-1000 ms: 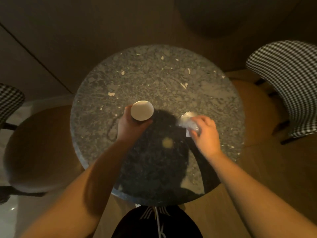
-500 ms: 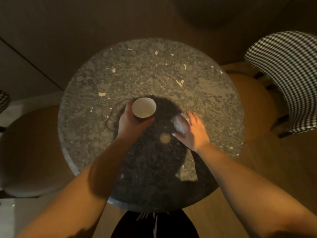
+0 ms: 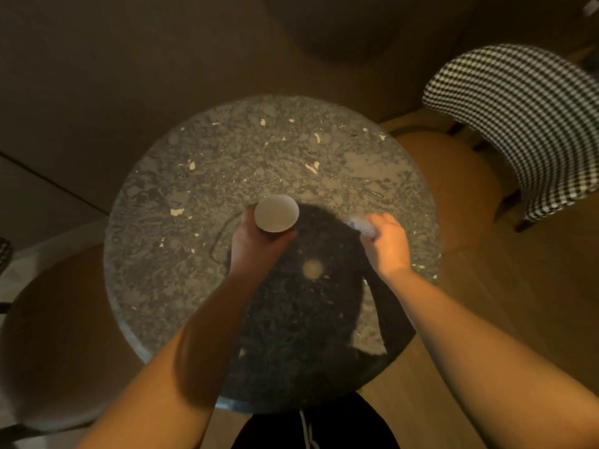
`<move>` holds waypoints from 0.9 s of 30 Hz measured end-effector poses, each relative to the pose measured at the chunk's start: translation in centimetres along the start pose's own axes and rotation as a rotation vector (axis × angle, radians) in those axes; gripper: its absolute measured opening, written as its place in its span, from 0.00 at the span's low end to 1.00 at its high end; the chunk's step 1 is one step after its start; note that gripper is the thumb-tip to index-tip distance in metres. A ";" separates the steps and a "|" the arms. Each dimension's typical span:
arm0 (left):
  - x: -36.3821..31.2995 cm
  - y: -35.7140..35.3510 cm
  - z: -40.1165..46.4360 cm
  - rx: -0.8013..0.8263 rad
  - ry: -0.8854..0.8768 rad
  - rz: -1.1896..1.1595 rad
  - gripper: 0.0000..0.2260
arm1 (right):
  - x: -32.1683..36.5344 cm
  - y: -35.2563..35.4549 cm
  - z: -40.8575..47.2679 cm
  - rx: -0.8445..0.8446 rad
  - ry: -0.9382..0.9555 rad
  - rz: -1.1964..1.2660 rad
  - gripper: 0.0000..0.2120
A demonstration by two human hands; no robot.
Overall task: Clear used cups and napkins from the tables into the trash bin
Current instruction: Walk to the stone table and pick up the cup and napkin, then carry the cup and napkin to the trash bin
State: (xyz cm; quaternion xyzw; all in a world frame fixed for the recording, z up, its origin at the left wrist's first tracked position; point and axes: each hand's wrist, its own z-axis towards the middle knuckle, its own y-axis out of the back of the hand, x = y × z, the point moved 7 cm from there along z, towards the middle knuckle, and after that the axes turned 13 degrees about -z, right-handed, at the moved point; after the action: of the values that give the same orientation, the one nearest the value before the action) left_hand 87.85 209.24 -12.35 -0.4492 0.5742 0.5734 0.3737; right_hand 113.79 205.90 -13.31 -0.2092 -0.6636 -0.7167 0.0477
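**Cup and napkin both in hand over the round table**

I have my left hand point(image 3: 257, 246) wrapped around a white paper cup point(image 3: 276, 212), fingers and thumb curled about its side just below the rim. The cup stands upright, its open mouth facing up at me; I cannot tell whether its base touches the table or is lifted clear.

Just to the right of it, apart from the cup, my right hand point(image 3: 385, 243) is closed into a loose fist around a crumpled white napkin point(image 3: 361, 225). Only a blurred tuft of the napkin shows, poking out past my knuckles on the side toward the cup.

Both hands are over the middle of a round dark terrazzo table point(image 3: 201, 196), whose top carries my shadow beneath the arms. Beyond my right hand, off the table's edge, stands a chair with a houndstooth back point(image 3: 525, 124) and a tan seat point(image 3: 453, 176). Beyond my left forearm, a second tan seat point(image 3: 58, 335) sits beside the table.
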 end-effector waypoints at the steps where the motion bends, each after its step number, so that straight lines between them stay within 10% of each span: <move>1: -0.8 -0.6 -0.1 0.012 -0.013 0.003 0.30 | -0.7 1.1 -0.5 -0.030 -0.044 0.032 0.11; 11: -5.9 -11.2 -6.9 0.376 -0.242 -0.061 0.29 | -9.9 7.2 -14.2 -0.234 -0.480 0.043 0.13; 27: -7.3 -22.7 -44.3 1.491 -0.454 -0.035 0.30 | -11.7 9.1 -62.0 -0.618 -1.510 -0.030 0.14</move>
State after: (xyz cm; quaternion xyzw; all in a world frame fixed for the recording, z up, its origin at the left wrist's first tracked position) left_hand 115.43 167.25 -10.04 0.0399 0.7104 0.1081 0.6943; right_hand 112.83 142.17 -11.07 -0.6305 -0.2920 -0.5340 -0.4818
